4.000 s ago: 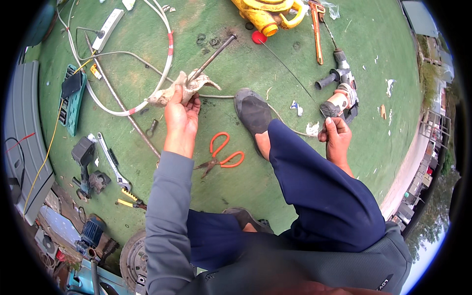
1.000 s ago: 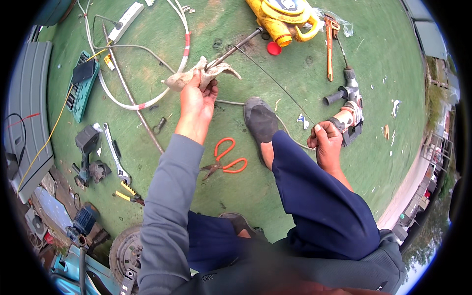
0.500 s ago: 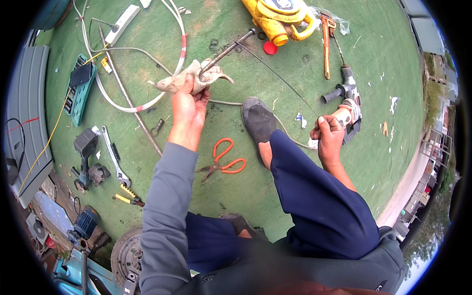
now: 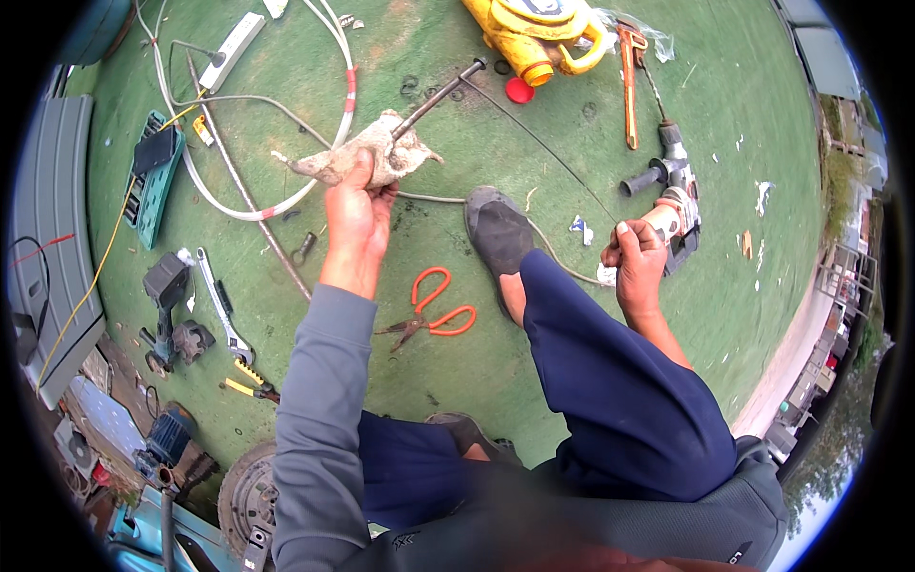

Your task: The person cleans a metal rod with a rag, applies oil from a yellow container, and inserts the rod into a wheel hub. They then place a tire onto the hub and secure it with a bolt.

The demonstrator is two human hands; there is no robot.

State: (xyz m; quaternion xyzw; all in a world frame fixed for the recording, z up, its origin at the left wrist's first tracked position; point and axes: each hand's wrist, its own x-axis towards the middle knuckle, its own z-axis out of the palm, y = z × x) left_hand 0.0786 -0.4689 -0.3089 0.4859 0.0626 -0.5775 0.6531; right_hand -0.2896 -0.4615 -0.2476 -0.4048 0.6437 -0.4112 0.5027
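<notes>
My left hand [image 4: 360, 210] is closed on a crumpled, dirty off-white cloth [image 4: 329, 167], which is bunched around the lower part of a slanting metal rod [image 4: 438, 95] with a flat head at its upper end. My right hand [image 4: 637, 248] pinches the near end of a thin dark wire or rod [image 4: 562, 164], which runs up-left to cross the metal rod near its head. Just behind that hand lies a drill [image 4: 677, 176] with a long bit and side handle. Orange-handled scissors [image 4: 443, 319] lie on the green ground between my left arm and my shoe.
Around me lie a yellow jug [image 4: 519, 33] with a red cap [image 4: 519, 91], a pipe wrench [image 4: 630, 91], coiled hose [image 4: 205, 195], power strip [image 4: 232, 52], tool case [image 4: 152, 205], cordless tool [image 4: 164, 315], adjustable wrench [image 4: 222, 305], long pipe [image 4: 262, 229] and motor [image 4: 167, 439].
Over the last second, my left hand and the cloth have shifted left and slightly down along with the rod. My right hand has moved slightly right and up, still pinching the wire.
</notes>
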